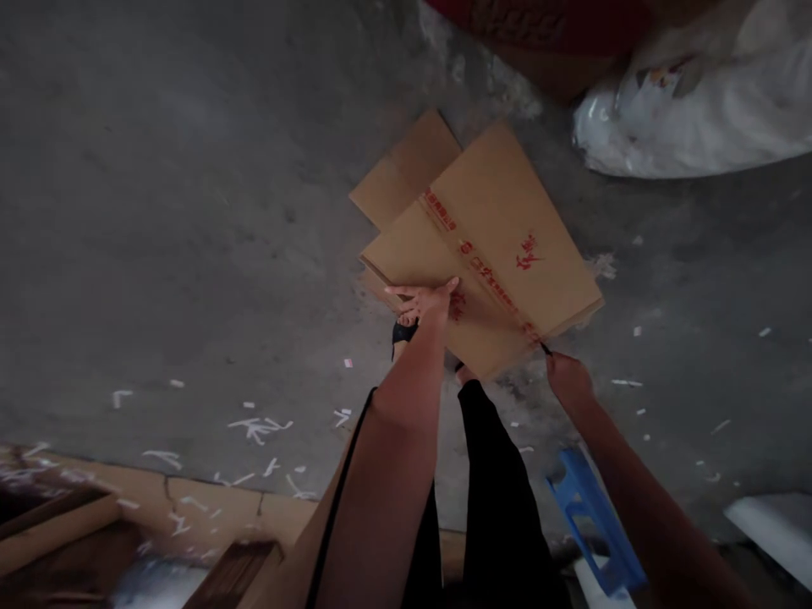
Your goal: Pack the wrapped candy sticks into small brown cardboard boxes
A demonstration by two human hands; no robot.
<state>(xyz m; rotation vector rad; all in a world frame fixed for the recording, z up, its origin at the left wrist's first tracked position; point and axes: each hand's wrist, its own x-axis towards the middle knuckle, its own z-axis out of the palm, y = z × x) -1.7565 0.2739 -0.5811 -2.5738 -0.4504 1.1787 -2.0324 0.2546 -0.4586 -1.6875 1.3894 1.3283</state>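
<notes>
A flattened brown cardboard box (501,228) with red print and a red-printed tape seam lies on the concrete floor in front of me, on top of other flat cardboard (406,169). My left hand (426,301) rests on its near left edge, fingers spread flat. At the box's near right corner, my right hand (567,377) is closed on a thin dark tool (545,348) whose tip touches the end of the tape seam. My legs in black trousers (501,491) show below.
A white plastic sack (691,118) lies at the back right, beside a dark red object (539,25). A blue plastic stool (593,516) stands near my right leg. More cardboard (158,516) lies at the lower left. White scraps (260,427) litter the floor.
</notes>
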